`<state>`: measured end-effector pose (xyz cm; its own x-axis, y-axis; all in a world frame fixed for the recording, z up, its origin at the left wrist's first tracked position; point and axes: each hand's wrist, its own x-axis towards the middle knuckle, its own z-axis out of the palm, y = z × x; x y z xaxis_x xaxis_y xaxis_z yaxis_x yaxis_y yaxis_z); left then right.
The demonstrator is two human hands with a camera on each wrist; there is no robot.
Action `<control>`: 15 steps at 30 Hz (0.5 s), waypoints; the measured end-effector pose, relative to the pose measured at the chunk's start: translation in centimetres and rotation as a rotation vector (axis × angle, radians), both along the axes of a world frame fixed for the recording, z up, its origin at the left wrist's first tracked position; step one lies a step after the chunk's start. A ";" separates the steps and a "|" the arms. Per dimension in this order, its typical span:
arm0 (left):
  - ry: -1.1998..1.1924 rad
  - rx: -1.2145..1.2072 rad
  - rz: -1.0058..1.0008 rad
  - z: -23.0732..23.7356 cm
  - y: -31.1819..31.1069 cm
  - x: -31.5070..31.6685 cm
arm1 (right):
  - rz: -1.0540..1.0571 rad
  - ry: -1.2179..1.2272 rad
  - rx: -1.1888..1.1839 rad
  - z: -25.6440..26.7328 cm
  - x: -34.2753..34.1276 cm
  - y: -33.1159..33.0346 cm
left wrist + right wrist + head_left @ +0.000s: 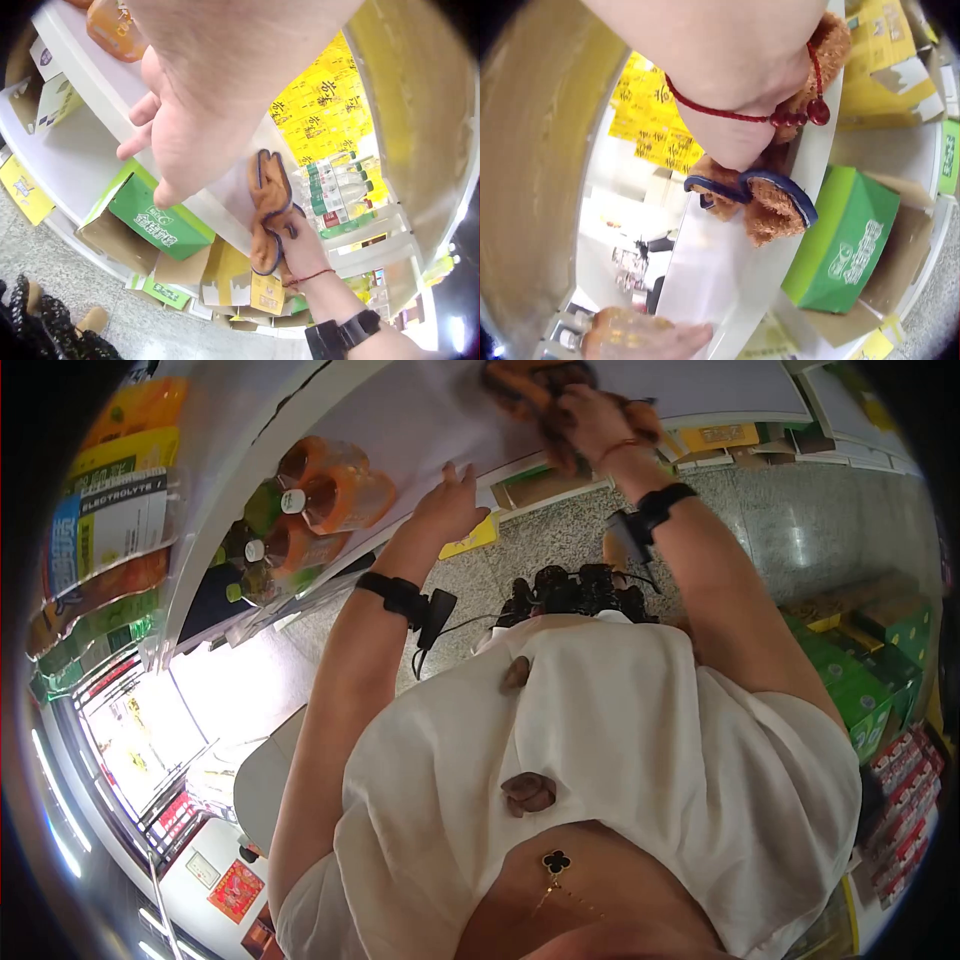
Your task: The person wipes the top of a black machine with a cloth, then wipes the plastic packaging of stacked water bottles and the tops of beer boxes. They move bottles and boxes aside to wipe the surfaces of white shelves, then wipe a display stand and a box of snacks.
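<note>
A brown fluffy cloth with dark blue edging (pixel 525 388) (pixel 268 202) (pixel 776 214) lies bunched on a white shelf top (pixel 420 420). My right hand (pixel 597 428) (pixel 304 251) (pixel 735 139) grips it from above, fingers partly hidden by the cloth. My left hand (pixel 450 510) (pixel 184 135) (pixel 649 335) is held at the shelf's front edge with fingers extended and nothing in them; whether it touches the surface I cannot tell.
Orange drink bottles (pixel 345 490) stand left of my left hand. Below the shelf top are a green box (pixel 154 214) (pixel 844 240) and yellow cartons (pixel 877 64). Water bottles (pixel 337 187) and stacked yellow packs (pixel 322 105) stand beyond.
</note>
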<state>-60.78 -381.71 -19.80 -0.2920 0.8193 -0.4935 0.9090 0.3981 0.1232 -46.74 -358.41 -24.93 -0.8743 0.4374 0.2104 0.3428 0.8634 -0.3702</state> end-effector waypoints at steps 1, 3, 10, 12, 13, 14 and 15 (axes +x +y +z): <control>0.002 0.002 0.002 0.0 -0.1 -0.1 | -0.079 0.033 0.045 -1.1 1.1 1.6; -0.020 0.005 0.000 -0.2 -0.3 -0.1 | -0.167 0.048 0.143 -4.7 4.5 7.7; -0.018 -0.014 0.045 0.3 -0.1 0.3 | -0.447 -0.115 -0.038 -3.5 8.8 15.3; -0.015 -0.011 0.056 0.3 -0.1 0.5 | -0.521 -0.108 -0.027 -3.5 7.9 15.7; -0.023 -0.017 0.061 0.2 -0.1 0.5 | -0.610 -0.087 -0.020 -2.3 6.9 14.2; -0.018 -0.019 0.066 0.2 -0.1 0.5 | -0.604 -0.082 -0.024 -2.7 5.7 13.4; -0.018 -0.031 0.068 0.3 -0.1 0.6 | -0.603 -0.105 0.030 -3.7 4.7 12.4</control>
<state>-60.21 -381.78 -19.51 -0.3374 0.7821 -0.5239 0.8773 0.4630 0.1262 -42.03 -346.02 -28.67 -0.4913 0.8569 0.1564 0.8077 0.5154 -0.2864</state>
